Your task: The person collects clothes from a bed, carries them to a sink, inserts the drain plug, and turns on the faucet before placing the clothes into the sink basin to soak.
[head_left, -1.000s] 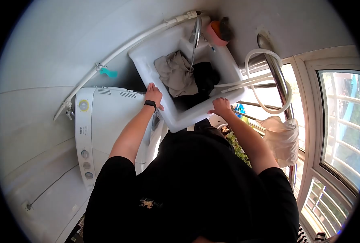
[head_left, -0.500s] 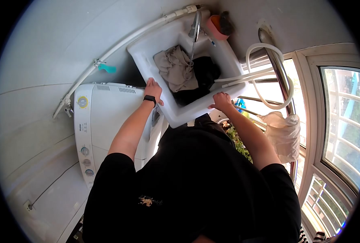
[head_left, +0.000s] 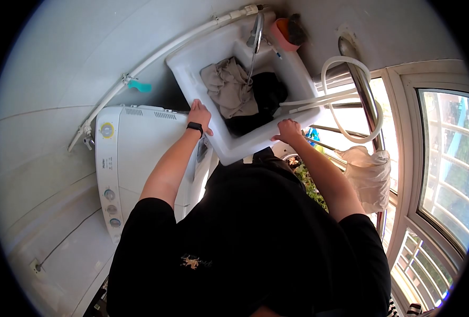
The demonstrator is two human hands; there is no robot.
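Observation:
A white sink (head_left: 229,150) holds wet-looking beige cloth (head_left: 230,87) and black cloth (head_left: 268,94). From the tap (head_left: 256,34), a thin stream of water runs down onto the cloth. My left hand (head_left: 200,117), with a black band on its wrist, grips the sink's left rim. On the front right rim rests my right hand (head_left: 288,131), its fingers curled over the edge. Neither hand touches the cloth.
Left of the sink stands a white washing machine (head_left: 144,142). A white hose (head_left: 350,138) loops over a metal rail and reaches into the sink. A pink container (head_left: 282,37) sits at the sink's back corner. Plants (head_left: 311,185) and a beige cloth bag (head_left: 367,177) are at the right.
The view has shifted very slightly. Both hands stay on the sink rim and the water keeps running.

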